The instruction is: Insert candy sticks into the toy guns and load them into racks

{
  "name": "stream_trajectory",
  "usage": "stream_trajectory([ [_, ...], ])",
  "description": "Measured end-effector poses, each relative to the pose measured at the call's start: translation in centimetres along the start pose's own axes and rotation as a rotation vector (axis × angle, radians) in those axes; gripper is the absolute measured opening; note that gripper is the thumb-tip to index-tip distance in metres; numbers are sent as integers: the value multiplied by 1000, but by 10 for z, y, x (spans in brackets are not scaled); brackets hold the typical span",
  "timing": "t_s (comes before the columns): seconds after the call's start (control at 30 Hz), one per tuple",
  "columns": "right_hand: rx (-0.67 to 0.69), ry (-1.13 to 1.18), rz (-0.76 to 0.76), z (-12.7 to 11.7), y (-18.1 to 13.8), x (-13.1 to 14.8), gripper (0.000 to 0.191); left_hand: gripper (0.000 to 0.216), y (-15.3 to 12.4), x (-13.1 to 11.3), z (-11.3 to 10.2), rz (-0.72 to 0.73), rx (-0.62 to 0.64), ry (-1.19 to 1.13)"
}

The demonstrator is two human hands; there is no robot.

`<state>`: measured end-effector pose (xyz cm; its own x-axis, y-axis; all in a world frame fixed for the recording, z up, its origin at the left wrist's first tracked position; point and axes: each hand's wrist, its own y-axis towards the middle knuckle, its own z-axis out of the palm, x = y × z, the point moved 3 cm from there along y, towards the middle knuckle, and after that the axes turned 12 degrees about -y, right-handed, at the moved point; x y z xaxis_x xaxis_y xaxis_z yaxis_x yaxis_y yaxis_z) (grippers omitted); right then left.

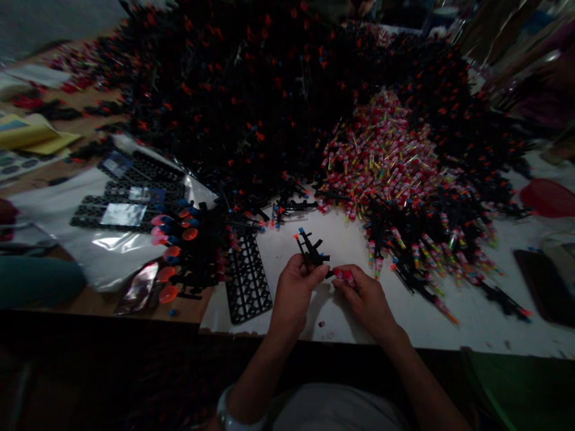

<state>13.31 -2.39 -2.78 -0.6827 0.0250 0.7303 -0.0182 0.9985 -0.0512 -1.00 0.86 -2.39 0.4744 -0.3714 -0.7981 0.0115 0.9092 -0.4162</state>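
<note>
My left hand [299, 287] is closed on a small black toy gun [311, 248] with an orange and blue tip, tilted above the white table covering. Close beside it, my right hand [366, 299] pinches a small candy tube with a red end [345, 275], held against the gun's lower end. Most of the tube is hidden by my fingers. To the left of my hands lies a black lattice tray [249, 281]. A heap of pink and yellow candy tubes [390, 149] rises beyond my right hand, with toy guns fitted with tubes [426, 257] in front of it.
A huge dark pile of toy guns [242, 90] fills the back. Black trays [121, 212] on plastic and orange suction-cup pieces [168, 293] sit at left. At right are a dark phone [545, 287] and a red basket [548, 197]. Another person's sleeve [40, 281] shows at left.
</note>
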Motion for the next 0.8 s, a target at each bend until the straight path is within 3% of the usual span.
stream_trajectory([
  [0.37, -119, -67, -54, 4, -1, 2, 16, 28, -2, 6, 5, 45, -35, -41],
  [0.57, -287, -214, -159, 19, -9, 8, 24, 29, -8, 13, 7, 76, -148, -133],
  [0.8, -333, -216, -194, 19, -6, 14, 19, 26, -10, 10, 11, 117, -150, -202],
])
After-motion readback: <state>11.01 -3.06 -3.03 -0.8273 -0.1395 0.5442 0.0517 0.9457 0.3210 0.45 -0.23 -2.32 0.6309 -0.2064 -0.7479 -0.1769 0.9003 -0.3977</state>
